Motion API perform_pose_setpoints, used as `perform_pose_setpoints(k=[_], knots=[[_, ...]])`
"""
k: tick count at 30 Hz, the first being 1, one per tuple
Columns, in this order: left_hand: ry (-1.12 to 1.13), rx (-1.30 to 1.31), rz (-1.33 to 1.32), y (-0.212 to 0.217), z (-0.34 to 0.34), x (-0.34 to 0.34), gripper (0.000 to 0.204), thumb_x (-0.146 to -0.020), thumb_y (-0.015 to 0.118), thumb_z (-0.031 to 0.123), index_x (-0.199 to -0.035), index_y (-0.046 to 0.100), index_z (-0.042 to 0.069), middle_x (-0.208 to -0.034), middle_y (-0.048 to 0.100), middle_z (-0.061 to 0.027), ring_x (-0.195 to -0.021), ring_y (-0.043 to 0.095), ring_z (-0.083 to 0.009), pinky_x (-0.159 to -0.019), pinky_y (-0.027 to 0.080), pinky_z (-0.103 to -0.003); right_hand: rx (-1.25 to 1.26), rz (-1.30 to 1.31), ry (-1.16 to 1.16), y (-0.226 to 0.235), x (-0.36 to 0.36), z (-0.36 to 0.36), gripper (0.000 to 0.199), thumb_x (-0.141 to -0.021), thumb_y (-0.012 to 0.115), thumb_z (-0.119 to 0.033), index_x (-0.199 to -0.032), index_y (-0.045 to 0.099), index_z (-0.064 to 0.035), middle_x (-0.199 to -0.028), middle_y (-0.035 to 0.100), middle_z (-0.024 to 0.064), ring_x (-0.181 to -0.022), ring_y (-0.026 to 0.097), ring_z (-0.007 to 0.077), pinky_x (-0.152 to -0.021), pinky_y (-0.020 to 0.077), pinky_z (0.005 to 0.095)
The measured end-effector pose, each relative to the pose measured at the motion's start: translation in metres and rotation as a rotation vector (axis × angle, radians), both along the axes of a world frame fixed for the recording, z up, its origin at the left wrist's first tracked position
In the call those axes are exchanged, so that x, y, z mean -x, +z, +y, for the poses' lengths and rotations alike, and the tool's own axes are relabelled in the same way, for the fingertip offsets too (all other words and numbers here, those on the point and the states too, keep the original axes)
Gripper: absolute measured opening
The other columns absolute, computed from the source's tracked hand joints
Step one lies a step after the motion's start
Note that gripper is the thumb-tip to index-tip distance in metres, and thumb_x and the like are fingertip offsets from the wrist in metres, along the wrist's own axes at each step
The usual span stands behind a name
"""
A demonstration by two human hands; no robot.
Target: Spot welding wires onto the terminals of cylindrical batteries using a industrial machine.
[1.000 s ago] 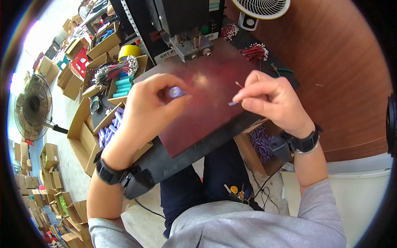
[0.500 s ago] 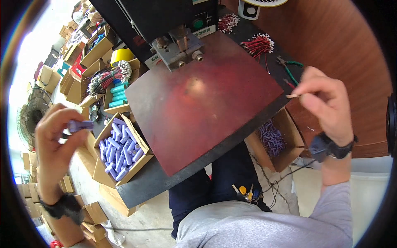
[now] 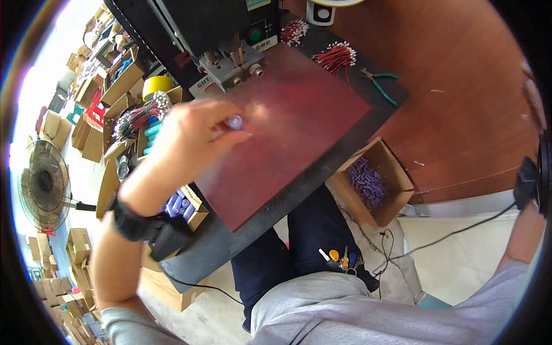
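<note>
Pinched in my left hand (image 3: 195, 129) is a purple cylindrical battery cell (image 3: 234, 122), one end facing up. It is held above the left part of a dark red board (image 3: 287, 138), just in front of the electrode head (image 3: 233, 68) of a black spot-welding machine (image 3: 198, 26). A carton of purple battery cells (image 3: 183, 206) is partly covered by my left wrist. At the far right rim, my right hand (image 3: 533, 100) is cut off by the picture's edge, so its fingers cannot be made out.
Red-wire bundles (image 3: 335, 57) and green-handled pliers (image 3: 379, 85) lie right of the machine. A carton of small purple pieces (image 3: 368, 181) stands below the board's right edge. Farther left are a yellow tape roll (image 3: 156, 86), a wire bundle (image 3: 138, 121) and a fan (image 3: 45, 181).
My left hand has brought the battery cell rightward over the board. My right hand has moved away to the right rim; the thin strip it pinched is out of sight.
</note>
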State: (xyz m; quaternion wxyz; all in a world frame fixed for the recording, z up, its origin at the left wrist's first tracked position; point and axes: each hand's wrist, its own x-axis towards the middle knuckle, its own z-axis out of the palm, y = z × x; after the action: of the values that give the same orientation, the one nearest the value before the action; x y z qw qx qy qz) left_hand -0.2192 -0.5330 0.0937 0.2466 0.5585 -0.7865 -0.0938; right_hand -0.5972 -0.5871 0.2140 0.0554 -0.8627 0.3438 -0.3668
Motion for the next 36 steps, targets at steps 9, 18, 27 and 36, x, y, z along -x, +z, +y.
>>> perform_pose_setpoints(k=[9,18,27,36], knots=[[0.269,0.075,0.218,-0.034,-0.012,0.016,0.024,-0.069,0.067,0.016,-0.086,0.062,0.000,-0.074,0.059,-0.0119,-0.064,0.058,-0.0196,-0.059,0.046,-0.028,-0.743,-0.299,0.496,-0.122,-0.160,-0.037,0.010,-0.075,0.059,-0.006,-0.082,0.060,0.0011,-0.074,0.058,0.0018,-0.069,0.051,0.0073,-0.063,0.0415,0.0194],[0.285,-0.018,0.270,-0.041,-0.028,0.014,0.026,-0.068,0.069,0.019,-0.088,0.064,0.003,-0.068,0.058,-0.0128,-0.057,0.057,-0.0212,-0.056,0.045,-0.028,-1.205,-0.444,0.726,-0.158,-0.210,-0.073,0.008,-0.078,0.058,-0.004,-0.082,0.055,0.0021,-0.088,0.059,0.0093,-0.079,0.056,0.0117,-0.071,0.0453,0.0223],[0.290,0.165,0.269,-0.049,-0.028,0.015,0.028,-0.067,0.069,0.019,-0.092,0.064,0.006,-0.068,0.059,-0.0124,-0.058,0.058,-0.0233,-0.055,0.045,-0.029,-1.257,-0.652,0.664,-0.169,-0.217,-0.069,0.012,-0.073,0.060,-0.004,-0.082,0.056,0.0037,-0.075,0.059,0.0078,-0.067,0.056,0.0106,-0.061,0.0452,0.0203],[0.327,0.192,0.121,-0.045,-0.027,0.019,0.024,-0.067,0.068,0.017,-0.088,0.065,0.007,-0.068,0.058,-0.0130,-0.060,0.057,-0.0277,-0.055,0.045,-0.031,-1.175,-0.639,0.623,-0.165,-0.215,-0.066,0.012,-0.072,0.061,-0.004,-0.079,0.057,0.0040,-0.072,0.058,0.0077,-0.064,0.054,0.0103,-0.058,0.0438,0.0205]])
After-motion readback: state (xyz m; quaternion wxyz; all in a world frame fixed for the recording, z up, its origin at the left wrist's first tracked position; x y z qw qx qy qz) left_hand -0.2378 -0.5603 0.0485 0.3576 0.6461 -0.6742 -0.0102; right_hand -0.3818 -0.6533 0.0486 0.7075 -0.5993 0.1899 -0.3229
